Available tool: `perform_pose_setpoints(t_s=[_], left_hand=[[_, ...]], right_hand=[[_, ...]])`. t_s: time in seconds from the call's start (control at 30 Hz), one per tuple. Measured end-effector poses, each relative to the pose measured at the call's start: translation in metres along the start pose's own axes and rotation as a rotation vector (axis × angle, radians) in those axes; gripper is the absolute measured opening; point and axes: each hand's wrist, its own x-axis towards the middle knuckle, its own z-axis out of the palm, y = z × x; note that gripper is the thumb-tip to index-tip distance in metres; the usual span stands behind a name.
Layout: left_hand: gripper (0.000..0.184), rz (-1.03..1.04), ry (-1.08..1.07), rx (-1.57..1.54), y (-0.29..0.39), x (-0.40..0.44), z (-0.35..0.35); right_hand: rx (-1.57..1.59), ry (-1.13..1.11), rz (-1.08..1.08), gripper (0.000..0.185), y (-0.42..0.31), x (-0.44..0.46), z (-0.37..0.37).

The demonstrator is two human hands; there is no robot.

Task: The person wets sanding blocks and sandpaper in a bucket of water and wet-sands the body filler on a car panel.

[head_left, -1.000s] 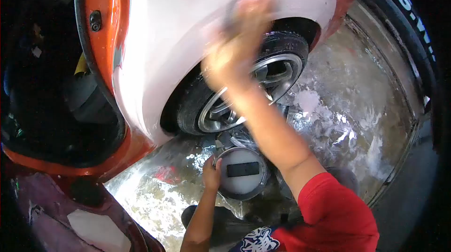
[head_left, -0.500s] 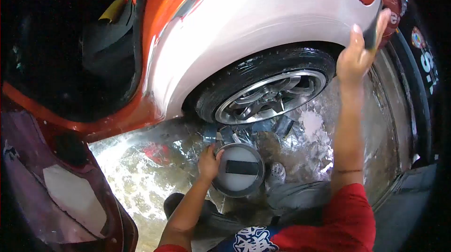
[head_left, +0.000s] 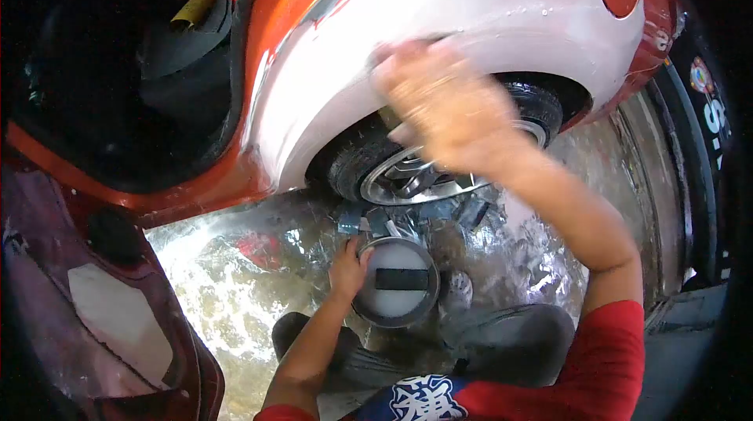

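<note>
At the lower centre, my left hand [head_left: 347, 268] is closed on the rim of a round grey bucket [head_left: 396, 322]. Cloudy whitish water fills it, and a black rectangular block [head_left: 401, 279] lies in it. My right hand [head_left: 439, 99], smeared by motion, is on the whitish fender [head_left: 345, 68] of an orange car, above the wheel arch. Dark edges of a sanding pad [head_left: 435, 38] show at its fingers; most of the pad is hidden. Behind that forearm is the wheel [head_left: 376, 178], partly covered.
An open car door [head_left: 118, 327] stands at the left, beside the dark doorway. Bluish tape pieces [head_left: 439, 209] lie on the wet floor [head_left: 235, 280] below the wheel. A black panel with white lettering [head_left: 702, 107] is at the right. My knees flank the bucket.
My right hand has swept left from the rear end of the fender to above the wheel arch. My left hand stays on the bucket rim.
</note>
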Motion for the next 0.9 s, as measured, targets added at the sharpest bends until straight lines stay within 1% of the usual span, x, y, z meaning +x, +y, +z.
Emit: perform_pose_setpoints(t_s=[0.03,0.1,0.2,0.23,0.27,0.3,0.33,0.43,0.47,0.5,0.53,0.57,0.6,0.63,0.77,0.83,0.9], left_hand=[[0.057,0.005,0.009,0.0,0.0,0.0,0.0],[0.057,0.01,-0.004,-0.014,-0.003,0.002,0.001],[0.056,-0.012,-0.026,-0.041,0.002,0.002,-0.003],[0.056,-0.014,-0.037,-0.044,0.006,0.003,-0.006],[0.056,-0.012,-0.04,-0.041,0.005,0.006,-0.005],[0.056,-0.01,-0.05,-0.039,0.0,0.004,-0.001],[0.056,-0.008,-0.051,-0.04,-0.001,0.003,0.0],[0.056,-0.005,-0.018,-0.007,-0.002,0.001,0.002],[0.056,0.007,-0.021,-0.023,-0.003,0.0,0.004],[0.056,0.021,-0.024,-0.04,-0.004,0.002,0.005],[0.056,0.038,-0.025,-0.054,-0.006,0.005,0.005],[0.056,0.023,-0.058,-0.06,-0.004,0.005,0.003],[0.056,0.002,-0.077,-0.069,0.002,0.006,0.002],[0.056,-0.019,-0.102,-0.068,0.003,0.007,-0.003],[0.054,0.018,-0.067,-0.036,0.007,0.003,-0.008],[0.051,0.039,-0.031,-0.025,0.004,0.004,-0.005],[0.051,0.034,-0.04,-0.019,0.001,0.007,-0.004]], right_hand=[[-0.028,-0.018,0.118,0.074,0.017,-0.007,-0.025],[-0.226,0.202,0.24,0.079,0.045,-0.026,-0.039],[-0.129,0.222,0.198,0.074,0.015,-0.01,-0.01],[0.051,0.051,0.168,0.076,-0.01,0.014,-0.006],[0.188,0.059,0.0,0.082,-0.03,0.023,0.018],[0.055,0.173,-0.086,0.09,-0.05,0.033,0.051],[0.125,0.181,-0.128,0.09,-0.049,0.038,0.048],[0.201,0.073,-0.006,0.087,0.0,0.013,0.011],[0.048,0.222,0.049,0.085,0.018,-0.009,0.004],[0.017,0.204,0.192,0.081,0.035,-0.031,-0.011],[0.012,0.307,0.262,0.077,0.055,-0.056,-0.016],[-0.001,0.411,0.345,0.069,0.074,-0.079,-0.021],[0.117,0.527,0.361,0.069,0.085,-0.094,-0.022],[0.204,0.55,0.401,0.067,0.089,-0.107,-0.03],[0.591,0.606,0.542,0.062,0.093,-0.135,-0.076],[-0.004,0.706,0.674,0.056,0.101,-0.132,-0.093],[-0.192,0.651,0.664,0.057,0.112,-0.125,-0.085]])
